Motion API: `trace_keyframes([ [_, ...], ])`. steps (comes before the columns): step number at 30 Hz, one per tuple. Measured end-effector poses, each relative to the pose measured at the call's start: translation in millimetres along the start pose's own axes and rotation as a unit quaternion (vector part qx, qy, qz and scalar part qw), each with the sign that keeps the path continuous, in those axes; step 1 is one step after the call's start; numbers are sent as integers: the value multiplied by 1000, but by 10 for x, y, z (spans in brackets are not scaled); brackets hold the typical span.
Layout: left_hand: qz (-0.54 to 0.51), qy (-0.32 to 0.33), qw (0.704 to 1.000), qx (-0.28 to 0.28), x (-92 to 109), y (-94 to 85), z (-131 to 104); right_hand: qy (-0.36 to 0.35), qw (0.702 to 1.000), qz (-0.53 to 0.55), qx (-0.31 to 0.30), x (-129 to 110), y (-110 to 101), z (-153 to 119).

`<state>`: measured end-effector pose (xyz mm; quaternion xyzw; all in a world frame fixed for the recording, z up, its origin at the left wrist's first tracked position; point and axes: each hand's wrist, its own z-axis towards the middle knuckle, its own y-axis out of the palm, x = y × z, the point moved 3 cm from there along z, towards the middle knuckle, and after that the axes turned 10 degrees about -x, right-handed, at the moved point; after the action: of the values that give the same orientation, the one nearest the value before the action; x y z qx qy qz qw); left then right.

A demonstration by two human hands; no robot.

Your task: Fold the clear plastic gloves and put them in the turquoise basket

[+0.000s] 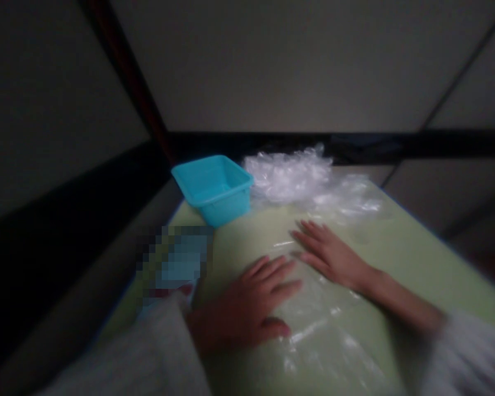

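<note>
A clear plastic bag [313, 330] lies spread over the pale green tabletop [421, 269], its shiny creases catching the light. My left hand [258, 302] rests flat on the left part of the plastic, fingers stretched out and apart. Farther up and to the right, my right hand [334, 253] also lies flat on the sheet, its fingers spread toward the left. Neither hand grips anything. The picture is dim and slightly blurred, so the bag's outer edges are hard to make out.
A turquoise plastic basin [226, 212] stands at the table's far left. Beside it, a heap of crumpled clear plastic bags [289, 176] covers the far end. Left of my left hand lies a pixelated, light blue item [181, 264]. Walls rise behind the table.
</note>
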<state>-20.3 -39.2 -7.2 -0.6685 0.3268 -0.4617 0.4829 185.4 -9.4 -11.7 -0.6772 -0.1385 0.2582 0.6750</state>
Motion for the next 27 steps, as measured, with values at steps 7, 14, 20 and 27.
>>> trace_keyframes([
  [7,11,-62,996,58,-28,-24,12,3,999,24,-25,173,70,89],
  [14,17,-64,996,60,-46,-1,4,-23,998,57,-18,122,25,104],
  [20,21,-71,995,65,-18,-20,9,-46,983,174,25,110,-102,55],
  [27,2,-90,992,85,0,-67,34,-44,907,412,77,96,-218,7],
])
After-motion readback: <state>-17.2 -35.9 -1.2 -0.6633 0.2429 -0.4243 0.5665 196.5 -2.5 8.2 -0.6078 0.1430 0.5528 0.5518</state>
